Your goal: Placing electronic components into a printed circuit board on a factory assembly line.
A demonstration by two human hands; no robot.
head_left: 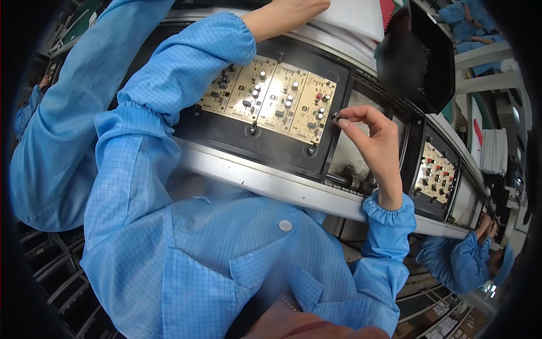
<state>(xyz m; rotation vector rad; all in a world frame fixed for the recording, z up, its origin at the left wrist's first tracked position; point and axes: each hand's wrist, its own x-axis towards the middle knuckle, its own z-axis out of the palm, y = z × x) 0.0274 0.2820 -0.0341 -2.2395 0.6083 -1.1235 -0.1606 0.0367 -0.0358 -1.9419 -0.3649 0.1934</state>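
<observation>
My right hand is closed in a pinch on a small dark component. It hovers by the right edge of a tan circuit board panel, which carries upright capacitors and other parts. The panel sits in a black carrier tray, with dark clips along its edges. My left arm stretches over the panel's left part and hides some of it. At the top edge of the picture, my left hand is beside white foam sheets; its fingers are mostly out of sight.
A black bin with small parts stands beyond the conveyor's metal rail. Further right, another carrier holds a board with red and black parts. A blue sleeve is close on my left; another person works at the right.
</observation>
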